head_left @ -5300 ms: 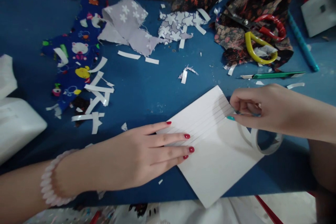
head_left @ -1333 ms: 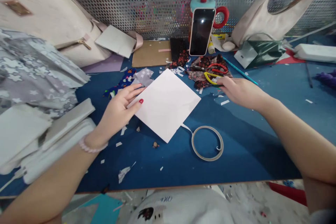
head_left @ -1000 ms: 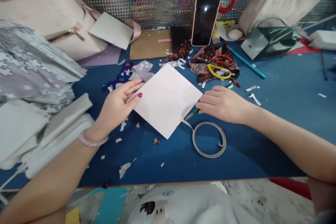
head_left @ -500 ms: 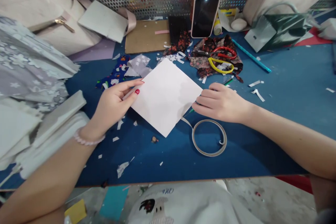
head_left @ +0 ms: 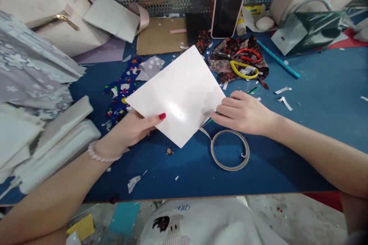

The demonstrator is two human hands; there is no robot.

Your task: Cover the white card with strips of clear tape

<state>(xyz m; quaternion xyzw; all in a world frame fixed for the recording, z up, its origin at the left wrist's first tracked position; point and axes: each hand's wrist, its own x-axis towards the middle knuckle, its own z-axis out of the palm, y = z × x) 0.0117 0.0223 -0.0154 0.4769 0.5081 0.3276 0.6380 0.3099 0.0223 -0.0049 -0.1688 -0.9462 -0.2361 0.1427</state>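
My left hand (head_left: 135, 128) grips a white square card (head_left: 178, 93) from beneath, thumb on top, and tilts its left side up off the blue table (head_left: 316, 122). At the card's right corner my right hand (head_left: 244, 113) is closed on a green cutter (head_left: 250, 91), whose tip shows under the fingers. A thin roll of white tape (head_left: 230, 150) lies flat just below that hand, its loose end running to the card's edge.
Red and yellow scissors (head_left: 244, 63) lie on dark floral fabric behind the card. Fabric scraps (head_left: 122, 88) and paper strips litter the left. A phone (head_left: 230, 2) stands against the mesh wall. White folded material (head_left: 43, 138) is piled at the left edge.
My right hand reached to the far scraps, came back with the green cutter and settled at the card's right corner. My left hand shifted under the card and lifted its left side.
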